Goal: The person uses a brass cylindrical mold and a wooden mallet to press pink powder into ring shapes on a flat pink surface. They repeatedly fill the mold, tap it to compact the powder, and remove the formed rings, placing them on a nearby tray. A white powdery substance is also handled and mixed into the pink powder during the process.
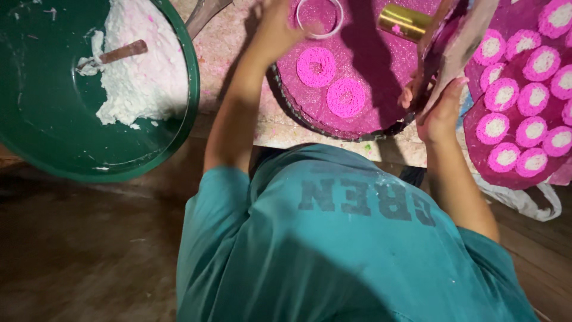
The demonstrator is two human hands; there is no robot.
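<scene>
My left hand (pixel 279 28) reaches over a round dark tray (pixel 298 113) covered in pink powder and grips a pale ring mould (pixel 320 18) filled with the same pink. Two pressed pink discs (pixel 316 67) (pixel 345 96) lie on the tray below the mould. At the tray's right edge, my right hand (pixel 442 110) holds a flat pinkish-grey board (pixel 462 50) tilted upward. A brass cylinder (pixel 405 22) lies just left of the board.
A large green basin (pixel 36 119) at left holds white dough (pixel 143 65) and a wooden-handled tool (pixel 122 52). At right, a magenta sheet (pixel 476 134) carries several pink-rimmed, white-centred cakes (pixel 524 98). A white plastic bag (pixel 524 203) lies under it. Brown floor lies below.
</scene>
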